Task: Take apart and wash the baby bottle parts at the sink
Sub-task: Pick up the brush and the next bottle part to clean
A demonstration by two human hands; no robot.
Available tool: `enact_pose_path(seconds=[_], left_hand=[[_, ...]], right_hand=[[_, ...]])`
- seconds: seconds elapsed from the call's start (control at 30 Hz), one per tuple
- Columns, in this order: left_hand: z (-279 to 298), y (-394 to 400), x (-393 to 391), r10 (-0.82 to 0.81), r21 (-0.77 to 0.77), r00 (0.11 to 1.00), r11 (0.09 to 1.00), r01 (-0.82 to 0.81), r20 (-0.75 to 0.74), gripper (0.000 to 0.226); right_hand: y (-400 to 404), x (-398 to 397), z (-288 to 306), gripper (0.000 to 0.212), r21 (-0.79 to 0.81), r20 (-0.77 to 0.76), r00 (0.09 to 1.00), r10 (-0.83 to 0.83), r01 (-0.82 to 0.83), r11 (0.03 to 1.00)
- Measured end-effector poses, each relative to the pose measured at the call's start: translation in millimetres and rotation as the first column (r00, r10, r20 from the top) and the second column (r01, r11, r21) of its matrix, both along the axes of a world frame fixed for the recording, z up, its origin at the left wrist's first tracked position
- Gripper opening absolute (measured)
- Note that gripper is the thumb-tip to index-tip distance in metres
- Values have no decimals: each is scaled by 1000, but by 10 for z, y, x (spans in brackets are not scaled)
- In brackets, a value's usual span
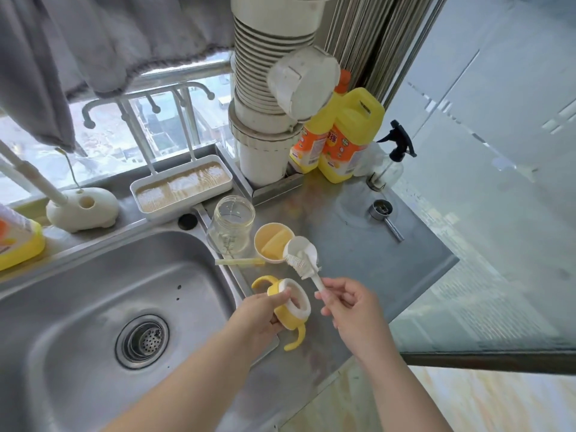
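Hands are working at lower centre of the frame, over the steel counter (358, 244) right of the stainless sink (93, 307). Your left hand (260, 310) is gripping the yellow two-handled bottle collar with white inner ring (293, 310); your right hand (349, 307) is pinching the white bristled bottle brush (304, 265). Clear glass bottle body (230, 226) and yellow cap (272, 246) are standing just above.

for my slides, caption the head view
Left hand holds the handled collar; right hand holds a brush.

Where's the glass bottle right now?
The glass bottle stands on the counter right of the sink, just left of the yellow cap.
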State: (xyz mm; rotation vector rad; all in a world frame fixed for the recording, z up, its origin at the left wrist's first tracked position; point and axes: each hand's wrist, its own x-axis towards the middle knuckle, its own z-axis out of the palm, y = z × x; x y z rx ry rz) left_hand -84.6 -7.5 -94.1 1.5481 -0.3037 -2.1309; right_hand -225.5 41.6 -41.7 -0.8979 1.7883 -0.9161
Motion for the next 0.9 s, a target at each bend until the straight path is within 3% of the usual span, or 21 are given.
enact_pose_path(seconds=[0.17,0.33,0.47,0.57,0.67,0.73,0.83,0.9], left_hand=[[247,148,359,51,-207,999,977,-52,-10,12],[622,143,1034,245,-409,967,892,-193,77,15],[816,320,1579,321,-611,916,784,-113,242,17],[977,449,1983,382,-686,882,721,-96,278,17],[1147,552,2329,482,-724,838,670,-164,256,9],[1177,636,2450,502,-749,830,641,-169,242,19],[1194,707,2519,524,-767,832,605,-214,181,23],[1210,708,2576,564,-764,819,573,-298,103,23]], right_hand=[[40,172,174,16,-9,-2,989,146,-146,989],[-203,764,374,31,-98,-68,916,396,-401,911],[-379,1341,529,35,-142,-237,758,607,-646,750],[-423,1719,648,39,-142,-421,609,672,-776,614],[-383,1975,742,42,-165,-461,484,744,-870,464],[-423,2078,804,43,-193,-468,490,735,-869,456],[-575,2198,901,50,-274,-415,599,684,-800,534],[-568,2251,970,45,-254,-373,560,740,-829,499]])
